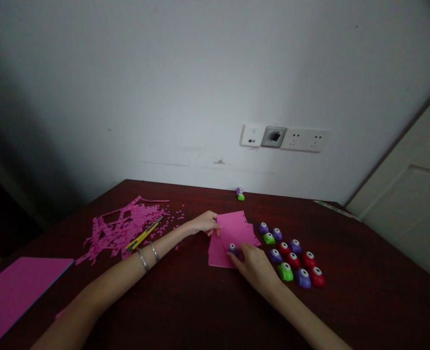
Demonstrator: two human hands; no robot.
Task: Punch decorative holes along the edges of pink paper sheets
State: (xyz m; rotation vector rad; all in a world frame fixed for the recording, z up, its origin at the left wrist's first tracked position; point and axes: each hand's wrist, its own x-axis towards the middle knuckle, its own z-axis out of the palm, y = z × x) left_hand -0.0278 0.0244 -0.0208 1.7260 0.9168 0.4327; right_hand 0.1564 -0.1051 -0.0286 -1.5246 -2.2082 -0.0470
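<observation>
Several pink paper sheets [232, 225] lie overlapped on the dark red table, with small holes along some edges. My left hand [204, 222] pinches the top sheet at its left edge. Over the lower right of the sheets, my right hand [253, 262] is closed around a small purple craft punch [232, 249]. Its round white top shows between the fingers; whether its slot is on the paper edge I cannot tell. Right of my right hand stand several more punches in purple, green and red, among them a green punch [285, 272] and a red punch [317, 277].
A heap of cut pink paper strips [127, 226] lies at the left, with a yellow utility knife [144, 234] and scattered paper bits. A large pink sheet stack [21, 287] is at the front left. More punches [240, 194] stand by the wall [185, 97].
</observation>
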